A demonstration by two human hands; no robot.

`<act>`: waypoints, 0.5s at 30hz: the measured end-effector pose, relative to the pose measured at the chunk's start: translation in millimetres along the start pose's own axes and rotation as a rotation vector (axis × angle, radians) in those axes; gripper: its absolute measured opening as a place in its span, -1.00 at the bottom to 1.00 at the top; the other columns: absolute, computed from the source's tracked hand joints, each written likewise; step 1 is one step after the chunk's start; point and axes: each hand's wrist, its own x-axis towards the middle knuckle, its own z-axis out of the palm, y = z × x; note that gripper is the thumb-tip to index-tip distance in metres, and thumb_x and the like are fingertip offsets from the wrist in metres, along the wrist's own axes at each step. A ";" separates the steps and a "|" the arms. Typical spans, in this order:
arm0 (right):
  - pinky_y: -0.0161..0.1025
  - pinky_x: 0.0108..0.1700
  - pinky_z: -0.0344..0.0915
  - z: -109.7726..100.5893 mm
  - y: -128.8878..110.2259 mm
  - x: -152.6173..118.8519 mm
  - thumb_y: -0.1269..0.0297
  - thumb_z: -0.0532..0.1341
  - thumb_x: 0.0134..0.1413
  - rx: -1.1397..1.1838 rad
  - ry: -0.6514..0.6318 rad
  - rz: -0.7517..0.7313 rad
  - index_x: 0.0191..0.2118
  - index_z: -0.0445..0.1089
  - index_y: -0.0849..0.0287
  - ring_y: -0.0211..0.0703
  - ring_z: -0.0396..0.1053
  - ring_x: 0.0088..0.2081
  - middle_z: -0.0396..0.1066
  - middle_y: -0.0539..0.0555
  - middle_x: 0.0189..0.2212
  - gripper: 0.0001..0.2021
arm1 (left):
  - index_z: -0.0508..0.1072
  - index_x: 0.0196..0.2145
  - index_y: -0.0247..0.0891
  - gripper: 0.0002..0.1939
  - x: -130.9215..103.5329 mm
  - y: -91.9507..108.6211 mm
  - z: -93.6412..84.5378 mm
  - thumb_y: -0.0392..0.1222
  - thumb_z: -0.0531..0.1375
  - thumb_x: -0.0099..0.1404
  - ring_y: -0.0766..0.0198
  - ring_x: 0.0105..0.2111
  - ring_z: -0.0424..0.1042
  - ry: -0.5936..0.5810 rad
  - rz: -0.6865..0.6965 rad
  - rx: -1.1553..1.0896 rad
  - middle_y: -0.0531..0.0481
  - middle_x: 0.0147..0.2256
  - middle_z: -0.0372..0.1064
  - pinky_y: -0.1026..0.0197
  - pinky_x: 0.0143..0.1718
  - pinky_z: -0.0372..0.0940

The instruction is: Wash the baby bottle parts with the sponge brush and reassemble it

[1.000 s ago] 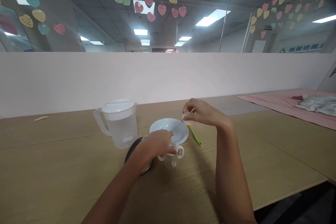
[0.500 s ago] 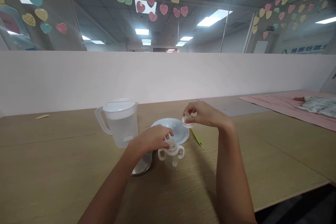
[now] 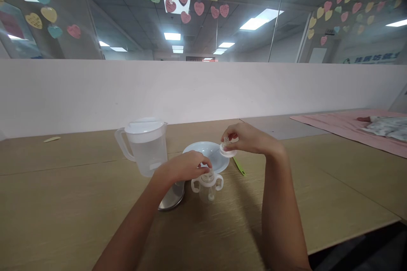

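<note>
A clear baby bottle (image 3: 203, 192) with white side handles stands upright on the table in front of me, a straw with a weighted end visible inside. My left hand (image 3: 186, 165) is over its neck, thumb and fingers closed in a pinch at the mouth; what they grip there is too small and see-through to make out. Raised to the right, over the edge of a white bowl (image 3: 223, 163), my right hand (image 3: 247, 136) pinches a bottle nipple (image 3: 228, 151) set in a white ring, tip up.
A lidded water pitcher (image 3: 149, 148) stands to the left. A round metal object (image 3: 173, 199) lies partly under my left forearm. Right of the bowl is a green-handled tool (image 3: 239, 167). A pink cloth (image 3: 337, 125) covers the far right, and a white wall (image 3: 197, 89) rises behind.
The fingers of my left hand have come together at the bottle's mouth. My right hand has stayed nearly in place, the nipple and ring tilting slightly.
</note>
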 end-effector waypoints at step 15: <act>-0.33 -0.43 0.16 0.8 -3.8 -1.3 0.35 0.21 -0.18 0.003 -0.032 -0.008 -0.43 0.44 0.19 -0.20 0.31 -0.39 0.40 0.04 -0.44 -0.89 | 0.47 -0.15 -0.21 -0.69 5.7 1.1 5.0 -0.21 0.08 0.15 0.20 -0.27 0.40 0.010 -0.023 0.072 -0.04 -0.22 0.45 0.26 -0.37 0.19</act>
